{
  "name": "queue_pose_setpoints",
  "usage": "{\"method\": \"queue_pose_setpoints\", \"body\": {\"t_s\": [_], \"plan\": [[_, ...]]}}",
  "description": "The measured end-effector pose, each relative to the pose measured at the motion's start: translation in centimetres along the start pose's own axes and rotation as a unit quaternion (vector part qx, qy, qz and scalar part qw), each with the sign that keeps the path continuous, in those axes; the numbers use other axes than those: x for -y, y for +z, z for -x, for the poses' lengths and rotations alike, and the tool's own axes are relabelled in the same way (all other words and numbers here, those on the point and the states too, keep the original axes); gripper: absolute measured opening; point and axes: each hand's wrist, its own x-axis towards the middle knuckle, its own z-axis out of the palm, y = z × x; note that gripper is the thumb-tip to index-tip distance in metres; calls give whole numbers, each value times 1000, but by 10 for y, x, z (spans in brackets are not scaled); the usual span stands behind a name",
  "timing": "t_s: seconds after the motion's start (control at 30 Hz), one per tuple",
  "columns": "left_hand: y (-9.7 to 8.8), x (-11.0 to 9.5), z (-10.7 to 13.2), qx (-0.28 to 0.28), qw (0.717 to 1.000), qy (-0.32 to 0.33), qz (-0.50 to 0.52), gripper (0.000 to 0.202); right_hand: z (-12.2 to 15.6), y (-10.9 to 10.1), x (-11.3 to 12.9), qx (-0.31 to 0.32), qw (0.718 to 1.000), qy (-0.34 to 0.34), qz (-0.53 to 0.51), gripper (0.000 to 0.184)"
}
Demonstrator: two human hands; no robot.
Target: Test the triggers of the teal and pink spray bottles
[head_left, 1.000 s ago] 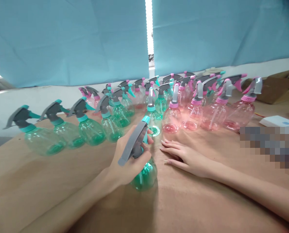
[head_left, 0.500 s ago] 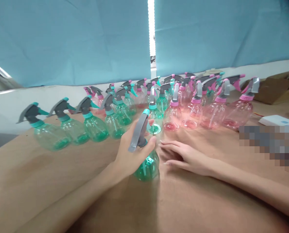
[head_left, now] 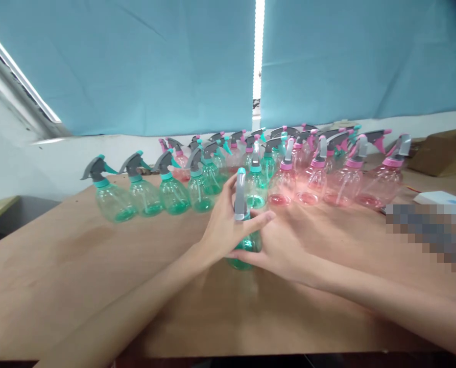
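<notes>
A green spray bottle [head_left: 240, 263] with a grey and teal trigger head stands upright in front of me, both hands around it. At its neck, my left hand [head_left: 228, 225] is closed, the thumb stretched across the front. Lower down, my right hand [head_left: 277, 243] wraps the clear body from the right, its thumb lying over the near side. Some of its fingers are hidden behind the bottle. Just beyond stands another green spray bottle [head_left: 256, 184]. To its right is a pink spray bottle [head_left: 282, 189].
Several green spray bottles [head_left: 115, 202] form a row at the left. Several pink ones [head_left: 381, 184] stand at the right, with mixed colours behind. A brown cardboard box [head_left: 440, 153] and a white box [head_left: 442, 198] lie on the right of the wooden table [head_left: 78, 286].
My right hand has moved left from the table onto the bottle's body. The bottle in my left hand has turned more upright, its head now facing away. The view has shifted left.
</notes>
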Motion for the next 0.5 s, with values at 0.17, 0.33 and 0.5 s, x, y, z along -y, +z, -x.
{"method": "queue_pose_setpoints", "body": {"t_s": [0.17, 0.33, 0.5], "plan": [[-34, 44, 23, -29, 987, 92, -125, 69, -23, 9, -10, -38, 997, -8, 71, 57], [-52, 94, 35, -69, 981, 28, -181, 38, -64, 21, -18, -42, 985, 34, 163, 61], [-50, 98, 30, -81, 982, -33, -168, 26, -92, 33, -21, -48, 981, 84, 170, 71]]}}
